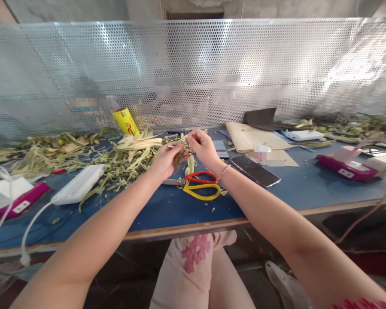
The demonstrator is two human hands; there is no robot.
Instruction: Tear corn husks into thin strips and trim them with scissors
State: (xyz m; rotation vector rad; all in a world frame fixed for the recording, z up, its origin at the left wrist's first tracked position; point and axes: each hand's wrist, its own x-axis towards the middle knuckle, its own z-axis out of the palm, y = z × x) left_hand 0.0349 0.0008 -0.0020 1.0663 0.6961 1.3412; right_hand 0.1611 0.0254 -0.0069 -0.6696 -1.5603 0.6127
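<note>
My left hand (168,159) is closed on a small bunch of dried green plant pieces (183,154), some of which hangs below its fingers. Close beside it, my right hand (199,143) pinches a pale bit at the top of the same bunch. Scissors (202,185) with one red and one yellow handle lie just below both hands, their blades partly hidden behind my left hand. A heap of dried leaves and stems (125,161) spreads to the left of my hands.
Behind the blue table (167,214) stands a perforated metal screen (193,56). A yellow tube (126,121), white power bank (78,184) and magenta power strip (28,201) are left. Right are a phone (255,170), brown paper (250,136) and another magenta strip (344,171).
</note>
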